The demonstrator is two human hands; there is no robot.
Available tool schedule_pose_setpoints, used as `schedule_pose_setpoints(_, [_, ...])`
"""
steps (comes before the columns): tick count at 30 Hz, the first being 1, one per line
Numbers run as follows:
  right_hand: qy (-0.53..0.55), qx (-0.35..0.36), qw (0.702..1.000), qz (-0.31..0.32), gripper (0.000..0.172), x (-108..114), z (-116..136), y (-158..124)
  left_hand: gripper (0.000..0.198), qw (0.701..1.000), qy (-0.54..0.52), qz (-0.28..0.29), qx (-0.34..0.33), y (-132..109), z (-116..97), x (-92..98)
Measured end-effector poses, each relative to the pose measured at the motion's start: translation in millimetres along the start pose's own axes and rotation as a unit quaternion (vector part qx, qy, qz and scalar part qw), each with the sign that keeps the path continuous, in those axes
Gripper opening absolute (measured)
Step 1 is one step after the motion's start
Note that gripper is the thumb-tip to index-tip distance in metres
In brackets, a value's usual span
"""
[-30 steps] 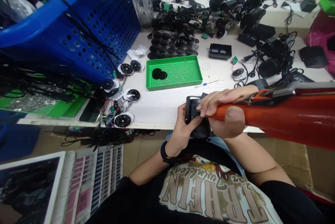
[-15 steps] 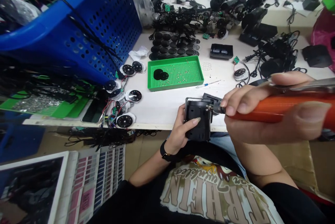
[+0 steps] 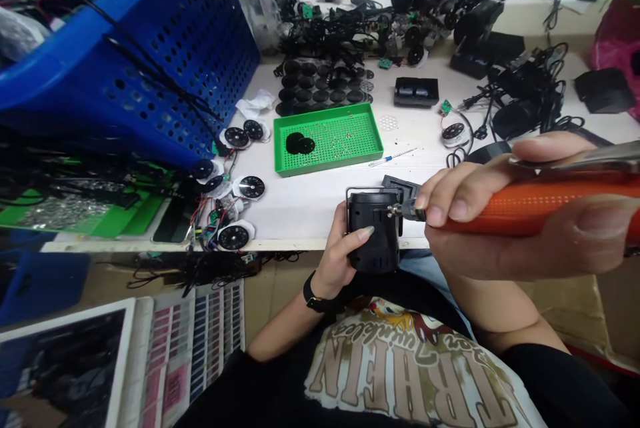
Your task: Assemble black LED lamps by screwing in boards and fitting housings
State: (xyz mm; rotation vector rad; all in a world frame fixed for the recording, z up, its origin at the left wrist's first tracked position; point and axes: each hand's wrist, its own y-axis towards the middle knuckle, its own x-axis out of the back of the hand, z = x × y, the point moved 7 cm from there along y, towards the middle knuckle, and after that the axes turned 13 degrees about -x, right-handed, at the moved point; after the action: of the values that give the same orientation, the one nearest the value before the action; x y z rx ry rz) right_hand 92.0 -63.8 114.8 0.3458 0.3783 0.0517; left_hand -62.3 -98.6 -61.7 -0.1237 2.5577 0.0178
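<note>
My left hand (image 3: 334,256) grips the black plastic case (image 3: 373,238) up by the edge of the surface (image 3: 310,215). My right hand (image 3: 493,221) grips the orange screwdriver (image 3: 545,200), its tip at the case's side. If my hold slips, the tip could slide off and scratch the case.

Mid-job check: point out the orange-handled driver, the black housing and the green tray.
Orange-handled driver (image 3: 530,205): head view, on the handle.
Black housing (image 3: 373,235): head view, on its body.
Green tray (image 3: 330,165): head view, on the near rim.
</note>
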Motion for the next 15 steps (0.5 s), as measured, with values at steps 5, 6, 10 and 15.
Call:
schedule_pose_setpoints(5, [0.025, 0.107, 0.994, -0.005, 0.033, -9.9, -16.9, 2.3, 0.051, 1.0, 0.016, -0.022, -0.012, 2.1, -0.1, 0.6])
schedule_pose_setpoints(6, [0.027, 0.13, 0.991, -0.007, 0.029, -11.7, -24.3, 3.5, 0.051, 0.999, 0.022, -0.032, -0.016, 3.3, -0.1, 1.4])
schedule_pose_setpoints(10, [0.026, 0.185, 0.982, -0.01, 0.023, -19.6, -59.8, 6.1, 0.048, 0.996, 0.062, -0.065, -0.028, 7.2, 1.0, 5.5])
schedule_pose_setpoints(15, [0.001, 0.176, 0.984, 0.004, 0.03, -24.4, -81.6, 5.5, 0.049, 0.989, 0.126, -0.055, -0.064, 8.2, -1.9, 7.5])
